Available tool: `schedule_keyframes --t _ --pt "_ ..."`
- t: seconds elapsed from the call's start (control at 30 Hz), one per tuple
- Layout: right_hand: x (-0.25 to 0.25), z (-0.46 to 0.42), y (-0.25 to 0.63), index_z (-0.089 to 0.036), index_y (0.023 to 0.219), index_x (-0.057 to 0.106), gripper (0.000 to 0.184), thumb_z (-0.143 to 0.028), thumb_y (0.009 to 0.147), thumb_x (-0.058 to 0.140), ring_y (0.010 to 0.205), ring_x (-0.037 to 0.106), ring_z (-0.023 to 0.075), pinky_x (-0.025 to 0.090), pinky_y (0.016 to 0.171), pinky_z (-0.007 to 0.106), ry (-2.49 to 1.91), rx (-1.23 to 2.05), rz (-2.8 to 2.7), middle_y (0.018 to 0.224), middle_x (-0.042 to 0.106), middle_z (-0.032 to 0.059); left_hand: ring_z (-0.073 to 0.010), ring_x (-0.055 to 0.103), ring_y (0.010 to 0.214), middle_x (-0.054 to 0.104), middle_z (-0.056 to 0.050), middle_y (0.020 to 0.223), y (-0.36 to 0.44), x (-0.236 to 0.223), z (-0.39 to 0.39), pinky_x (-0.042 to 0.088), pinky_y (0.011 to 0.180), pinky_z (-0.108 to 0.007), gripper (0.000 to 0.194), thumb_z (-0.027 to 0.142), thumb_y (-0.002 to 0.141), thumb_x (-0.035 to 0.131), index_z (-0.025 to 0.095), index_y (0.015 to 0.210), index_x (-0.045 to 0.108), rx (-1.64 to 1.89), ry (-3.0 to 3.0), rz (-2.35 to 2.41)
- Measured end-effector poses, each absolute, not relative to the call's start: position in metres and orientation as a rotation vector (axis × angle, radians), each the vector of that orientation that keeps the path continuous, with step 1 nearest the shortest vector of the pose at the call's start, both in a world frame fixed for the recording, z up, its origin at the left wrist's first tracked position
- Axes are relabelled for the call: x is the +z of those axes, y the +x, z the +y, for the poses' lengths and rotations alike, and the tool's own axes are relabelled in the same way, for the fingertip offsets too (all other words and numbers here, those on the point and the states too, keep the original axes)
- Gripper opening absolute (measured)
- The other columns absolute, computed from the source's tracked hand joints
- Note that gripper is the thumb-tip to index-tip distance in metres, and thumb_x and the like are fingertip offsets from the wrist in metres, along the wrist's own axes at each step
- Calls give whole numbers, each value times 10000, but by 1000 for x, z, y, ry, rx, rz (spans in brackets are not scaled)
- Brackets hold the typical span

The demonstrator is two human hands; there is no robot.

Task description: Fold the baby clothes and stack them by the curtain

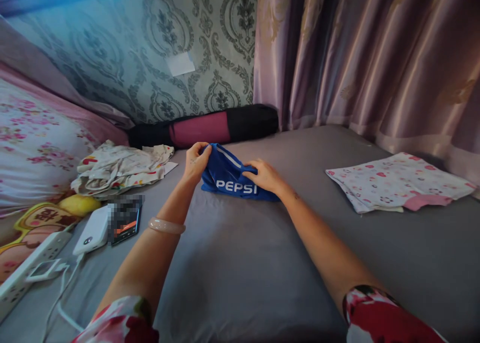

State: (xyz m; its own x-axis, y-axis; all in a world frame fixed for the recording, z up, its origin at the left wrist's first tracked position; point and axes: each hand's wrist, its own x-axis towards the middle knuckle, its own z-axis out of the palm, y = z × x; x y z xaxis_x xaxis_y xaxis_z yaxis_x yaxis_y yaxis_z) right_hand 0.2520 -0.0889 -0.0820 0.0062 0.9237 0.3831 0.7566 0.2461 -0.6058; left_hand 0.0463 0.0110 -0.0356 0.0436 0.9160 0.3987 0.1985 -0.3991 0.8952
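A blue cloth piece [225,174] with white PEPSI lettering and a white stripe lies bunched on the grey bed sheet [240,263]. Whether it is a garment or a bag I cannot tell. My left hand [196,160] pinches its raised upper left corner between thumb and fingers. At its upper right, my right hand [263,175] is closed on the edge, partly covering the cloth. The top edge sags between both hands, while the lower part rests on the sheet.
To the right lies a folded heart-print cloth [386,180]. At left are a crumpled patterned cloth [120,168], a phone [131,223], a white power bank [93,230] and a power strip [33,268] with cables. A black-and-maroon roll [200,128] lies along the wall.
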Motion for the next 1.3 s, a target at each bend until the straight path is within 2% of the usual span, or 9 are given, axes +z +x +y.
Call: schedule_keyframes --t 0.1,0.23,0.37,0.53,0.77,0.97,1.07,1.2,1.3 --pt "-79 -87 258 -230 933 720 217 -380 884 572 898 616 201 442 817 296 -1581 252 -1667 943 686 55 -117 516 640 584 9 685 39 -41 15 393 573 -205 131 301 729 627 181 779 639 1387 1673 1163" --pt "-76 -84 277 -177 707 675 387 -501 860 528 704 567 171 400 647 256 -1489 319 -1426 664 614 9 -116 523 651 601 0 715 25 -43 11 404 581 -215 220 376 729 660 172 811 647 1254 1756 1098" --pt "-65 -93 290 -170 751 681 426 -583 770 577 648 524 151 383 600 254 -1389 569 -1362 659 603 -8 -120 545 673 618 -2 758 12 -34 -4 429 615 -233 310 415 686 719 169 856 636 1085 1900 1007" --pt "-37 -115 290 -177 751 672 364 -535 733 608 643 527 146 404 615 266 -1386 714 -1568 678 620 -7 -116 540 645 589 10 704 -7 -22 -24 433 597 -238 266 403 714 692 175 823 610 979 1956 947" --pt "16 -129 286 -206 780 708 318 -494 794 576 699 608 183 468 641 300 -1374 451 -1703 742 679 8 -109 551 607 598 9 642 -27 -2 -51 434 553 -229 290 455 746 670 184 672 600 1124 1924 879" --pt "81 -147 294 -245 846 734 300 -519 783 630 699 656 194 535 644 340 -1341 512 -1801 740 705 21 -160 634 696 676 -25 731 -53 66 -75 523 627 -279 302 473 733 693 184 819 703 993 1986 723" --pt "104 -151 304 -259 839 732 279 -517 777 649 653 647 169 540 620 339 -1380 406 -1876 711 700 8 -167 641 678 669 -28 710 -63 93 -77 538 630 -303 240 407 718 723 181 796 710 987 2033 810" --pt "132 -148 310 -233 804 733 238 -463 754 699 625 624 156 518 615 321 -1512 190 -1997 673 685 -5 -176 626 677 636 -24 663 -59 114 -68 528 638 -315 169 332 702 738 174 724 682 1209 2119 977" --pt "144 -147 301 -180 874 732 224 -382 821 650 708 634 177 495 681 331 -1505 -281 -1798 755 699 38 -206 623 834 652 -37 765 -46 125 -61 511 757 -350 166 337 768 666 183 827 676 1593 2193 1019"
